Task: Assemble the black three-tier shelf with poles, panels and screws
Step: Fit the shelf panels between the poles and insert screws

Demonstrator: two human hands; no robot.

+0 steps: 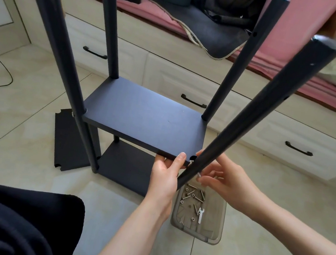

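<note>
Soft daylight fills my view, shadows faint; the near pole (260,113) blurs at its tip, and straight lines bow toward the edges

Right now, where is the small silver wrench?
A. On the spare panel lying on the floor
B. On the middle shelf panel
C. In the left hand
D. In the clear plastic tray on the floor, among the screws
D: the wrench lies inside the clear tray with loose screws, below the hands, which are busy at the middle panel corner.
</note>
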